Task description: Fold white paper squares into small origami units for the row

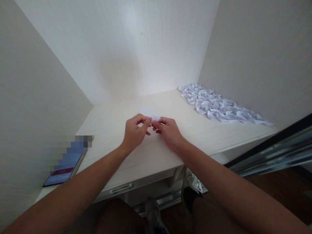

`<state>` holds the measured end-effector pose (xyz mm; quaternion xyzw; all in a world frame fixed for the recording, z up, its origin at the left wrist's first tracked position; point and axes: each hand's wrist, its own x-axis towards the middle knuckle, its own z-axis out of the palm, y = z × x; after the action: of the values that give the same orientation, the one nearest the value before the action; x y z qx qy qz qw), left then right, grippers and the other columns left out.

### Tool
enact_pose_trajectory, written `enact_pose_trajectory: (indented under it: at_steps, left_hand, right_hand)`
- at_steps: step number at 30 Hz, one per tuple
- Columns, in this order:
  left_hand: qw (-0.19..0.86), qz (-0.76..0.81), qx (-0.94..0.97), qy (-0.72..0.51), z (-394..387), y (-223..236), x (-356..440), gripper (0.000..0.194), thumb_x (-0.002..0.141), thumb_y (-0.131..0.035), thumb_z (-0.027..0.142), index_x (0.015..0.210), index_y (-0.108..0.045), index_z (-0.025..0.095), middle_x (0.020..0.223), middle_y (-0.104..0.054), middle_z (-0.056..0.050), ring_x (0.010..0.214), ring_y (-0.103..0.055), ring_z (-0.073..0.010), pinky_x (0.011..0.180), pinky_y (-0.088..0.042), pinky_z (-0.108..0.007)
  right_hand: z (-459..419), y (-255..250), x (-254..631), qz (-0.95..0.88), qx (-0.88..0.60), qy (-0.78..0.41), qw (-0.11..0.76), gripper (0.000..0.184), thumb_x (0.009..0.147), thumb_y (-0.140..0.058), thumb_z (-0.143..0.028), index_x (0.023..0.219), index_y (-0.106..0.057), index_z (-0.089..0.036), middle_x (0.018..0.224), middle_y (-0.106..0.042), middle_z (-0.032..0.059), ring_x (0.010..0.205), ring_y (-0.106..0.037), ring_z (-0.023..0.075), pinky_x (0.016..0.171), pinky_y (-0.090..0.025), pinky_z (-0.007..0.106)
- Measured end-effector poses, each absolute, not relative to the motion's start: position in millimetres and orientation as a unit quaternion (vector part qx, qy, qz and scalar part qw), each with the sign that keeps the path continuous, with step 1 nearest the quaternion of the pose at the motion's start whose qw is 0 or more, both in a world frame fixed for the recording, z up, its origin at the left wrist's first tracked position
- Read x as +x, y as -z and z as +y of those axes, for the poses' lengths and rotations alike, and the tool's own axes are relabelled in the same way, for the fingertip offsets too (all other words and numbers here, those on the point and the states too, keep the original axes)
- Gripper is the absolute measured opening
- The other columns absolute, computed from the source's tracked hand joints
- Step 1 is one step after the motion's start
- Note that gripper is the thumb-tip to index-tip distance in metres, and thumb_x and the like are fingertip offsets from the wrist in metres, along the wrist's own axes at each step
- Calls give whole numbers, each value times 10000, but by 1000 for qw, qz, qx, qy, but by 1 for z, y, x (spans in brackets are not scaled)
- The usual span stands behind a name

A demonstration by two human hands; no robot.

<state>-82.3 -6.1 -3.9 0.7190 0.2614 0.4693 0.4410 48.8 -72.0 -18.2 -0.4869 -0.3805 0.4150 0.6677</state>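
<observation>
A small piece of white paper (155, 116) is pinched between my two hands, just above the middle of the white desktop. My left hand (135, 130) is closed, thumb and index finger meeting at the paper's left side. From the other side my right hand (169, 131) grips it with thumb and fingertips. The fingers cover its lower part, so how it is folded cannot be made out. Just behind my left fingers, another pale paper sheet (145, 110) shows, seemingly flat on the desktop.
Many folded white paper pieces (214, 105) lie in overlapping rows along the right wall. A phone or tablet (65, 170) with a lit screen leans at the left wall. Walls enclose the desktop (109, 130) on three sides. A dark-edged glossy panel (273, 152) stands at right.
</observation>
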Motion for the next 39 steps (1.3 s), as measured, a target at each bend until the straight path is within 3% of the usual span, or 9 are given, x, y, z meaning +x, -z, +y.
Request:
enact_pose_trajectory:
  at_steps: [16,20,26,32,39]
  left_hand:
    - [460,256,740,-419,4,-1,-84,331,847,-762,469,723,-711,167,645,-656,-22,492,-576,-104,418,-493,-219]
    - [471,242,732,-430,3,-3,-84,328,831,-773,435,666,-662,173,635,-649,-17,502,-570,-102,437,-482,-219]
    - [493,235,753,-368,4,-3,-85,285,820,-786,423,750,-724,154,677,-674,-31,564,-581,-115,515,-488,-241]
    - [486,238,724,-429,0,0,-81,256,842,-754,365,691,-675,174,668,-654,-12,622,-608,-133,619,-503,-279]
    - [479,238,743,-401,0,4,-80,199,837,-749,363,791,-715,172,720,-693,-26,647,-633,-148,618,-514,-287]
  right_hand:
    - [-74,16,51,-453,-534,-370,611,277,785,-773,-385,609,-656,-205,593,-635,-9,585,-508,130,647,-401,315]
    - [-72,18,53,-475,-535,-367,595,331,799,-768,-437,599,-641,-205,597,-639,-4,566,-488,122,616,-374,310]
    - [-71,21,54,-511,-529,-361,573,358,814,-750,-492,620,-681,-200,608,-637,0,590,-510,131,622,-374,309]
    - [-73,16,52,-498,-532,-358,584,437,760,-781,-616,626,-699,-208,601,-645,5,590,-500,142,620,-382,311]
    - [-72,19,52,-510,-549,-326,576,321,827,-717,-440,612,-688,-204,624,-664,19,608,-538,154,647,-413,326]
